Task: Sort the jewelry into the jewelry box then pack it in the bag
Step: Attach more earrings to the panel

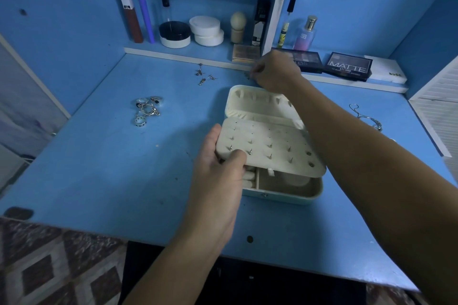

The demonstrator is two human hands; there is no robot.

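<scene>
Open cream jewelry box [285, 189] at center on blue desk [99, 168], earring panel [270, 148] studded with posts, gripped at its 8 o'clock corner by left hand [218, 168]. At 12 o'clock, right hand [275, 72] with fingers curled, pinching something too small to identify. Rings [147, 110] at 9 o'clock, loose earrings [204, 75] at 11, chain [366, 116] at 3; compartments below panel mostly hidden.

Matt blue painted tabletop [104, 168], scuffed in spots; shiny silver metal rings [146, 109] gleaming at left; jewelry box [275, 146] lined in soft, matt cream fabric, velvety.

Blue desk [104, 168], open jewelry box [280, 188], rings [146, 110], earrings [204, 76], necklace chain [366, 117]
</scene>
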